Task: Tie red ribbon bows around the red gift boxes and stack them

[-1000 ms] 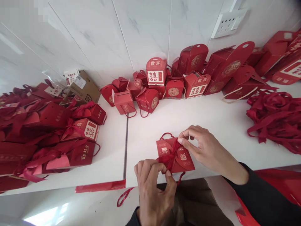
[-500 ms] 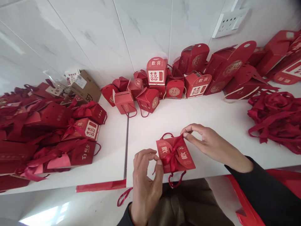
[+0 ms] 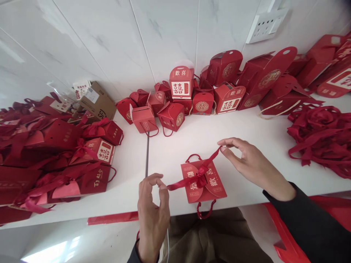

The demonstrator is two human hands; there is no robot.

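A flat red gift pouch (image 3: 211, 186) with gold characters lies near the front edge of the white table (image 3: 246, 135). A red ribbon (image 3: 201, 174) is knotted across its middle. My left hand (image 3: 152, 212) pinches the ribbon's left end and holds it out to the lower left. My right hand (image 3: 248, 160) pinches the ribbon's right end, stretched up and to the right. Both ribbon ends run taut from the knot. A red cord handle (image 3: 204, 212) hangs off the pouch over the table edge.
Several small red gift boxes (image 3: 175, 106) stand along the tiled wall, with larger ones (image 3: 263, 80) to the right. A heap of loose red ribbons (image 3: 320, 138) lies at the right. Ribbon-tied pouches (image 3: 55, 160) and a cardboard box (image 3: 97, 100) fill the left.
Both hands have moved apart, the left to the lower left and the right up and to the right, drawing the ribbon ends out straight and pulling the knot tight on the pouch.
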